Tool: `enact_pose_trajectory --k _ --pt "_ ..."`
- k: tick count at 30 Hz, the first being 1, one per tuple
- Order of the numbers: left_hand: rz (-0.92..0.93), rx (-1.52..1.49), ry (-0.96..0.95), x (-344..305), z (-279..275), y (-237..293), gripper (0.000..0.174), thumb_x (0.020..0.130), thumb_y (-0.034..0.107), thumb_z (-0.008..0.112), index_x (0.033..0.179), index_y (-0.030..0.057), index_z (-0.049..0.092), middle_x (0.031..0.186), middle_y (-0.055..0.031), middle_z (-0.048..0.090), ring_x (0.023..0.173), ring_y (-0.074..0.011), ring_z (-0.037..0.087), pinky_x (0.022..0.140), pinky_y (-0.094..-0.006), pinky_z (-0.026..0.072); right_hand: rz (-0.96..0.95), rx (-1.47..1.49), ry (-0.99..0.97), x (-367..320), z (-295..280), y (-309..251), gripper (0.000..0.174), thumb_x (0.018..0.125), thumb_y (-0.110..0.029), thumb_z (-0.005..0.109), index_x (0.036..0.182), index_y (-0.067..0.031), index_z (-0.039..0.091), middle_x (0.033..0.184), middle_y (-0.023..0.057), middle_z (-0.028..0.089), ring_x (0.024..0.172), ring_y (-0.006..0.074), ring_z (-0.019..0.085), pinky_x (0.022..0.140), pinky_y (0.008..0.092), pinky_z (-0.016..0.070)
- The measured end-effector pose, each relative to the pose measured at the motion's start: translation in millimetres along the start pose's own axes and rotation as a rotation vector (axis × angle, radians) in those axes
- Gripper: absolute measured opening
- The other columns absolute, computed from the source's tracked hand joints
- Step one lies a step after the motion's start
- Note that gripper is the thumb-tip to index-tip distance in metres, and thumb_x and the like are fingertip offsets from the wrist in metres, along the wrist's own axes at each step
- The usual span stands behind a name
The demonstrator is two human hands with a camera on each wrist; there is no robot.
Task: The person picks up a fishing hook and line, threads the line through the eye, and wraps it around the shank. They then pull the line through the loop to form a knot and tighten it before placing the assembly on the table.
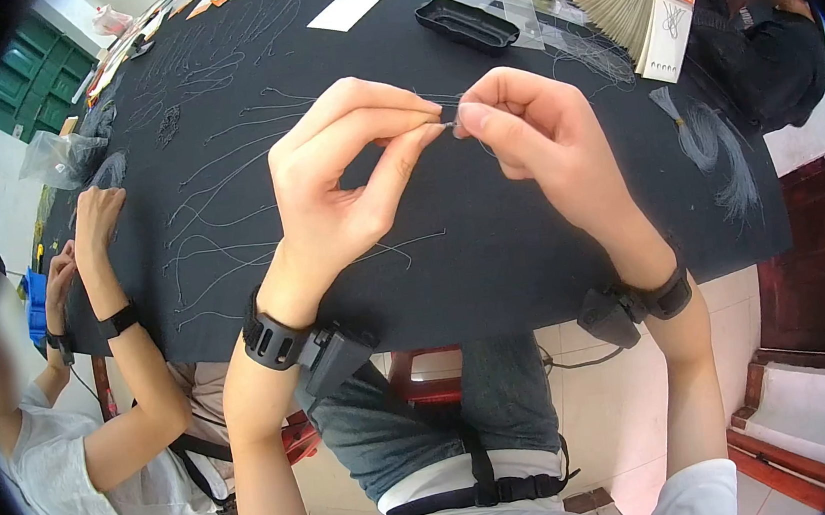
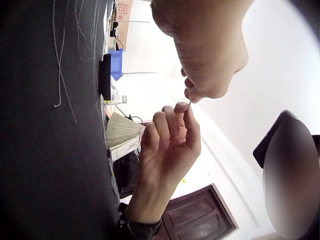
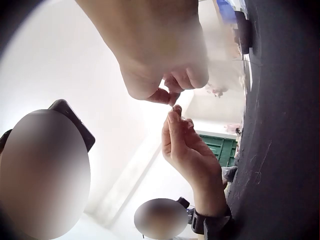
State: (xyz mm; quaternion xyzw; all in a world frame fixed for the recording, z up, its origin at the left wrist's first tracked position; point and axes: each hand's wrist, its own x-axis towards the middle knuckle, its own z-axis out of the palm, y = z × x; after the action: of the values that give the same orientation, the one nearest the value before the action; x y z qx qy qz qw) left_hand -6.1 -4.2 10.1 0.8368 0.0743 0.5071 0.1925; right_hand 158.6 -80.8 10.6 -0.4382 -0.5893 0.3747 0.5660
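Observation:
Above the black table, my left hand (image 1: 343, 169) pinches a thin grey line (image 1: 450, 125) between thumb and fingertips. Close to its right, my right hand (image 1: 552, 147) pinches the same line between thumb and curled index finger. Only a short stretch shows between the two sets of fingertips, and a fine loose end curls below the right fingers. The left wrist view has the thin end rising from the right fingertips (image 2: 182, 106). What sits inside the pinch is hidden by the fingers. Several grey lines (image 2: 59, 65) with small knotted ends lie on the tabletop to the left.
A black open case (image 1: 467, 26) and a fan of hook cards (image 1: 644, 17) lie at the back. A bundle of grey line (image 1: 713, 150) is at the right. Another person's hands (image 1: 92, 226) work at the left edge; someone in black (image 1: 764, 60) sits at far right.

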Motion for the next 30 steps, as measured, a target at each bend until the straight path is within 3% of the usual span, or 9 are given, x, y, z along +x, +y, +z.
enact_pose_trajectory --k 6,12,15,24,30 --pt "0.014 0.007 0.008 0.5 0.1 -1.8 0.008 0.071 -0.006 0.065 0.078 -0.0016 0.064 0.081 -0.0088 0.063 0.066 -0.013 0.06 0.057 -0.0213 0.0483 0.08 0.254 -0.126 0.4 -10.8 3.5 0.026 0.092 -0.026 0.05 0.078 -0.0049 0.055 0.063 -0.0053 0.045 0.054 0.0008 0.037 0.046 0.0171 0.0288" --pt "-0.013 -0.016 0.035 -0.3 0.1 -3.9 0.008 0.07 -0.006 0.065 0.076 -0.0014 0.064 0.08 -0.0085 0.063 0.064 -0.0122 0.059 0.056 -0.0208 0.047 -0.156 0.287 -0.018 3.8 2.8 1.4 0.027 0.094 -0.026 0.045 0.079 -0.0046 0.053 0.067 -0.0007 0.05 0.053 0.0031 0.044 0.046 0.0175 0.0349" --pt "-0.015 -0.026 0.052 -0.4 0.9 -5.0 0.008 0.07 -0.006 0.065 0.076 -0.0012 0.063 0.079 -0.0083 0.063 0.063 -0.012 0.058 0.056 -0.0206 0.0466 -0.165 0.325 -0.132 3.4 -1.3 2.3 0.028 0.094 -0.026 0.045 0.079 -0.0036 0.052 0.069 0.0011 0.051 0.054 0.0034 0.046 0.048 0.0173 0.0378" --pt "-0.02 -0.012 0.107 0.2 2.6 -5.4 0.007 0.07 -0.007 0.064 0.076 -0.0018 0.063 0.081 -0.0086 0.063 0.065 -0.0122 0.059 0.056 -0.0205 0.0467 -0.053 0.4 -0.166 1.9 -3.4 4.5 0.029 0.093 -0.025 0.048 0.075 -0.0032 0.052 0.063 -0.0006 0.047 0.05 0.0029 0.041 0.045 0.0177 0.0375" --pt "-0.021 0.049 0.112 -0.2 2.1 -3.4 0.008 0.071 -0.007 0.064 0.076 -0.0019 0.063 0.081 -0.009 0.063 0.067 -0.013 0.06 0.057 -0.0212 0.0477 0.018 0.392 -0.23 0.8 -0.9 2.8 0.03 0.092 -0.025 0.051 0.072 -0.0022 0.052 0.06 -0.001 0.045 0.047 0.0031 0.04 0.044 0.0201 0.0422"
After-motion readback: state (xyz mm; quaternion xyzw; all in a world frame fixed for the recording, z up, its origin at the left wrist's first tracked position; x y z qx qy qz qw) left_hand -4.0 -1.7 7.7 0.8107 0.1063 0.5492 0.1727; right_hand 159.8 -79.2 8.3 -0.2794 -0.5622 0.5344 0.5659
